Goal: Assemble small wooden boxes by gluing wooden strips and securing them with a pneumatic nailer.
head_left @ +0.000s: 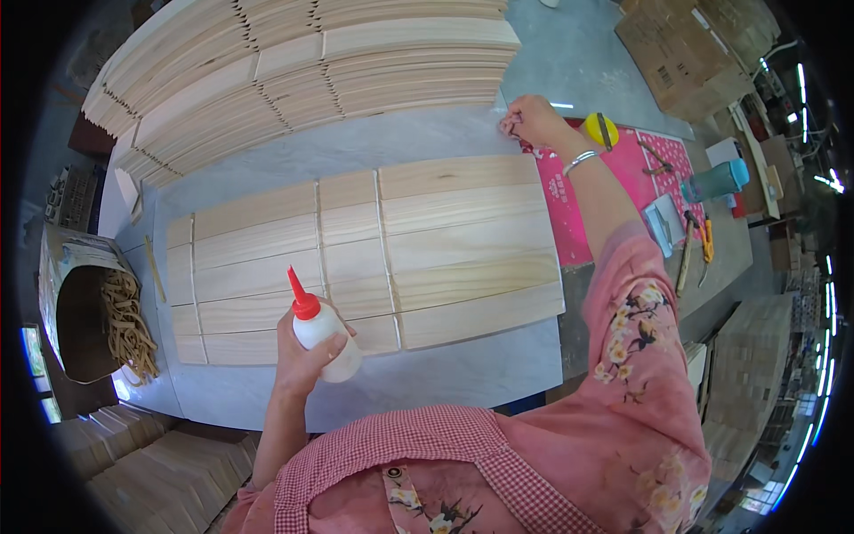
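My left hand (301, 358) is wrapped round a white squeeze bottle (317, 327) with a red pointed nozzle, tilted up over the near part of some wooden boards. These pale boards (471, 240) lie edge to edge on the table, and several white lines like glue run across them in grooves. At the far right corner of the boards, my right hand (539, 123) is closed on a small crumpled pinkish rag (511, 125), close to the tabletop. A silver bangle sits on that wrist.
Tall stacks of grooved boards (311, 67) fill the back. Right of the boards lie a pink sheet (569, 214), a yellow tape roll (600, 131), a teal bottle (717, 181) and orange-handled pliers (707, 238). A bag of tan strips (129, 329) stands left. A cardboard box (672, 58) is at back right.
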The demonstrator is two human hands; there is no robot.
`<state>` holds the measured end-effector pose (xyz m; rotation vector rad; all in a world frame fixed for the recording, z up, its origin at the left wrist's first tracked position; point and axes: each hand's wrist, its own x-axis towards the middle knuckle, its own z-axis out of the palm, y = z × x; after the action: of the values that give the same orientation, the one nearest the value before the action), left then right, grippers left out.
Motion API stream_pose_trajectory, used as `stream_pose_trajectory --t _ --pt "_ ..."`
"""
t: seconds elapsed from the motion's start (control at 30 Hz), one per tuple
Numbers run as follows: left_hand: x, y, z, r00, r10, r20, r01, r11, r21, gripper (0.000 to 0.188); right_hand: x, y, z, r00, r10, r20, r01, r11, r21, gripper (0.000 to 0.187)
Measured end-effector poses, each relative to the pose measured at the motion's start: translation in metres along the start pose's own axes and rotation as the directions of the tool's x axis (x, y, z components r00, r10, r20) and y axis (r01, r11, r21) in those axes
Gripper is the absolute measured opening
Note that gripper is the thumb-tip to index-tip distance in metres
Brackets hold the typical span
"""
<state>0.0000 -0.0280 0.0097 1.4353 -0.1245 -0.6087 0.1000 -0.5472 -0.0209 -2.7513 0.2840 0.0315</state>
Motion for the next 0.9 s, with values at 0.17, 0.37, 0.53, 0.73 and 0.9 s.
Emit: stream_pose_trajectory --t 0.17,0.37,0.53,0.73,0.9 --pt "-0.002 0.0 0.005 1.0 0.025 0.003 -0.025 0.999 0.022 0.045 0.01 -0.001 0.008 0.991 -0.034 -0.133 0.012 0.986 -0.169 0.011" --pt "-0.019 -0.007 0.0 0.998 0.031 0.054 -0.034 0.998 0.05 0.045 -0.005 -0.013 -0.003 0.996 -0.083 -0.044 0.072 0.976 -0.205 0.011" --pt "-0.03 -0.002 0.005 0.998 0.016 0.068 -0.023 0.994 0.106 0.045 -0.01 -0.001 0.006 0.985 -0.104 -0.135 0.074 0.975 -0.209 0.009" --pt "-0.036 -0.003 0.0 0.998 -0.008 0.067 0.002 0.996 0.089 0.044 -0.09 0.006 -0.018 0.863 0.055 -0.503 -0.137 0.982 -0.128 0.013" --pt "-0.039 -0.008 0.017 0.992 -0.033 0.121 0.03 0.999 0.022 0.044 -0.17 0.077 -0.033 0.793 0.262 -0.549 -0.414 0.894 -0.172 0.023"
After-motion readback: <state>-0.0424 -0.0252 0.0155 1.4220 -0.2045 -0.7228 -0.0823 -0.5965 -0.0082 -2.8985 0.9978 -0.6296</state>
